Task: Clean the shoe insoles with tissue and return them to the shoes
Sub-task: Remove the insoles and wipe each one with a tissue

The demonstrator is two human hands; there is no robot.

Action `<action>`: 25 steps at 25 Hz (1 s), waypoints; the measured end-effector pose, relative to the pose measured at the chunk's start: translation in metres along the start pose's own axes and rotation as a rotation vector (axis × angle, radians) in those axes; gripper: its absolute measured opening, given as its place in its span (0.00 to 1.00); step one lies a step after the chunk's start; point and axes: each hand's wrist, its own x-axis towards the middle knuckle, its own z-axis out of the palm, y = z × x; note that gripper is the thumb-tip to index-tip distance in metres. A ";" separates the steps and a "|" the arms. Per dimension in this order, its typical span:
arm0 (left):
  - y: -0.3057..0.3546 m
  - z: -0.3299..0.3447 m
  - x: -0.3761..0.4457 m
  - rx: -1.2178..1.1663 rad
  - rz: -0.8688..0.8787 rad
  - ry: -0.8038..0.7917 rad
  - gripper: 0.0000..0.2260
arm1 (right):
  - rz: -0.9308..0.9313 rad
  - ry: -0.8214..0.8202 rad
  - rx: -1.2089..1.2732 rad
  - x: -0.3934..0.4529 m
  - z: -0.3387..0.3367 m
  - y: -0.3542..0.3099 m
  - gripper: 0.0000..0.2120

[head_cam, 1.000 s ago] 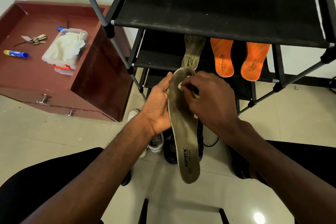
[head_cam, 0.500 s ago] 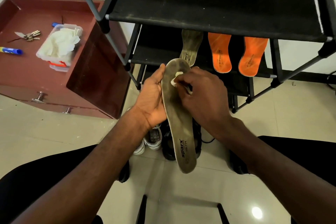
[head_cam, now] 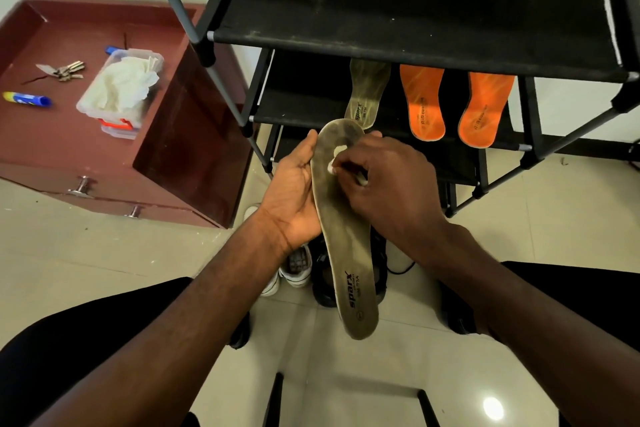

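Insole (head_cam: 346,246) in both our hands — grey, worn, with dark lettering near the heel end that points toward us. Our left hand (head_cam: 294,198) cradles it from below along its left edge, fingers curled round the underside, thumb up beside the toe. Our right hand (head_cam: 384,184) pinches a small wad of tissue (head_cam: 335,158) and presses it on the forepart of the insole. On the middle shelf (head_cam: 304,97) of the black shoe rack lies a matching grey insole (head_cam: 367,90), and to its right two orange insoles (head_cam: 424,100) — side by side. Below our hands, shoes (head_cam: 298,267) stand on the floor. On the red-brown tabletop (head_cam: 62,135) at left sits a clear box of tissues (head_cam: 119,90), with keys (head_cam: 64,68) and a blue tube (head_cam: 26,99) near it.
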 end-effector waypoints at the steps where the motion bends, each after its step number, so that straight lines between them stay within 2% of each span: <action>1: 0.000 -0.001 0.001 0.008 0.003 0.014 0.28 | 0.004 0.015 0.018 0.001 0.000 0.001 0.05; 4: -0.001 -0.002 0.002 0.006 -0.006 -0.024 0.29 | -0.055 -0.084 0.138 0.001 -0.002 0.000 0.05; 6: -0.005 -0.003 0.004 0.002 -0.011 0.017 0.27 | -0.012 -0.009 0.044 0.002 -0.002 0.004 0.06; 8: -0.005 -0.003 0.004 0.006 -0.008 0.025 0.26 | 0.021 0.049 0.136 0.003 0.000 0.004 0.06; 10: -0.003 -0.001 0.002 -0.010 -0.008 -0.017 0.27 | -0.016 -0.039 0.344 0.003 0.001 -0.005 0.05; 12: -0.001 0.000 -0.001 -0.012 -0.014 0.012 0.26 | -0.063 -0.116 0.266 0.002 -0.003 -0.003 0.05; 13: -0.001 0.001 -0.001 -0.009 -0.016 0.035 0.25 | -0.073 -0.103 0.146 0.002 -0.005 0.001 0.06; 15: -0.001 0.004 -0.002 0.006 0.004 0.044 0.23 | -0.005 0.048 -0.037 0.004 -0.006 0.011 0.07; 17: -0.003 0.010 -0.001 0.031 0.012 0.051 0.23 | 0.105 0.177 -0.017 0.006 -0.004 0.010 0.08; 18: -0.004 0.010 0.001 0.036 0.009 0.056 0.23 | 0.107 0.183 0.044 0.007 0.000 0.007 0.08; 21: -0.004 0.004 0.002 -0.017 -0.020 0.025 0.29 | -0.032 -0.018 0.197 0.000 0.003 0.000 0.10; 23: -0.002 0.001 0.001 -0.040 -0.009 0.029 0.31 | -0.079 -0.123 0.175 -0.003 -0.001 0.006 0.10; 25: -0.001 0.001 0.002 -0.043 0.014 0.040 0.29 | -0.057 -0.050 0.057 -0.002 0.000 0.013 0.09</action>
